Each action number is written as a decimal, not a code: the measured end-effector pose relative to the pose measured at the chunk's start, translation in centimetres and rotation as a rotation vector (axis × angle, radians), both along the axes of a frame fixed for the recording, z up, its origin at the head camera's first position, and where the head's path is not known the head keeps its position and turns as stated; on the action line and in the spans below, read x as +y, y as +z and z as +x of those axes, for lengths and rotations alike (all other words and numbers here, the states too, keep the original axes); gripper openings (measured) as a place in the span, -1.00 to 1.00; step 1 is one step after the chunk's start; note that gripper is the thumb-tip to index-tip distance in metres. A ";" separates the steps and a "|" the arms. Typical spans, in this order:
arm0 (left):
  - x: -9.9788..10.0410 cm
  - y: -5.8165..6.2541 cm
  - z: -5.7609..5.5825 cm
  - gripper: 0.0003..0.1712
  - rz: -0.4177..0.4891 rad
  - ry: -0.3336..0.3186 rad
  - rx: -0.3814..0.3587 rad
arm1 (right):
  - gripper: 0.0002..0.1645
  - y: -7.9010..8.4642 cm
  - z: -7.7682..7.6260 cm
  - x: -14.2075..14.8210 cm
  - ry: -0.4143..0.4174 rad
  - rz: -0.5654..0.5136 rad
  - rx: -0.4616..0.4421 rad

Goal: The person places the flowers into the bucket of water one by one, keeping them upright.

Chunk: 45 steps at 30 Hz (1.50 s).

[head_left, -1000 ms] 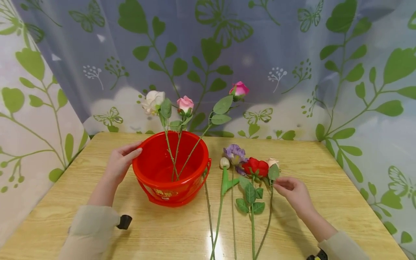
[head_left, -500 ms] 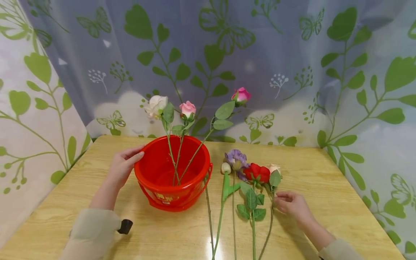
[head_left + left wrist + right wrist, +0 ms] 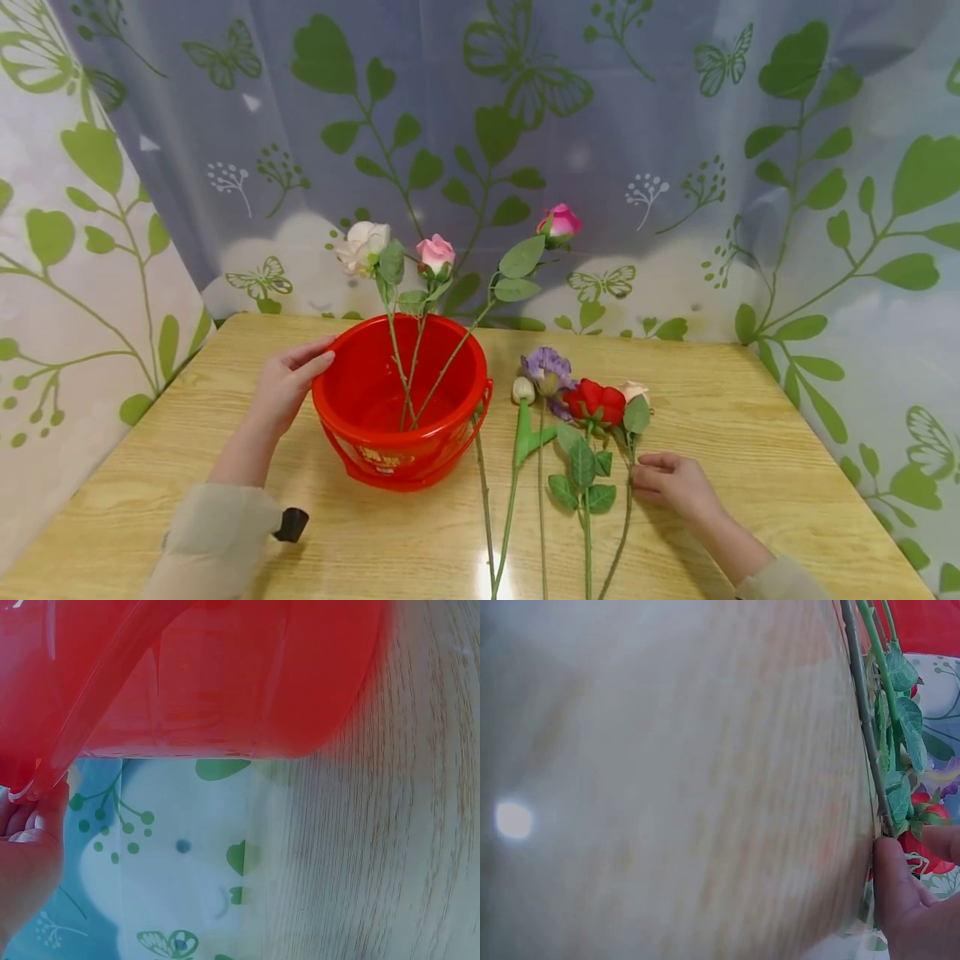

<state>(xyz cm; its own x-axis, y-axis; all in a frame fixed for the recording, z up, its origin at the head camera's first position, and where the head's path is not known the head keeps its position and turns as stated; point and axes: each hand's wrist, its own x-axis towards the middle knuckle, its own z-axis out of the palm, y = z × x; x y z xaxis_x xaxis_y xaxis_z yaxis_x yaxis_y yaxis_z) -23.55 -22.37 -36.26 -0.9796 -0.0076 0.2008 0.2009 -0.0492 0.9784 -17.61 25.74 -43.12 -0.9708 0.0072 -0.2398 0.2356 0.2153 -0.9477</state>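
My left hand grips the left rim of a red plastic bucket, thumb over the edge. In the left wrist view, fingers meet the rim beside its handle. A white rose, a pink rose and a magenta rose stand in the bucket, leaning apart. My right hand pinches the stem of a peach rose lying at the row's right end. The right wrist view shows thumb and finger at this brown-green stem. The rose head is partly hidden by a leaf.
Beside the peach rose lie a red flower, a purple iris-like flower and a white tulip with green leaves. Another stem runs behind the bucket's handle. A patterned curtain borders the wooden table.
My right hand has moved down along the peach rose's stem, from just below the flower head toward me. The left hand keeps its hold on the bucket rim. The head view has tilted slightly.
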 end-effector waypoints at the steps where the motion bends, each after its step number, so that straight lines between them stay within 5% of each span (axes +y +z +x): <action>1: 0.0 0.0 0.0 -0.48 0.000 0.000 0.000 | -0.46 0.0 0.0 0.0 0.004 0.001 -0.005; 10: 0.0 0.0 0.1 -0.45 0.034 -0.015 -0.024 | -0.46 -0.3 -0.2 0.1 0.002 -0.017 -0.049; 25: 0.0 0.0 0.1 -0.53 0.076 -0.025 -0.029 | -0.55 -0.3 -0.8 -0.6 -0.056 0.111 -0.044; 45: 0.0 -0.1 0.1 -0.43 0.029 -0.005 -0.038 | -0.59 -0.4 -0.8 -0.2 -0.080 0.054 -0.059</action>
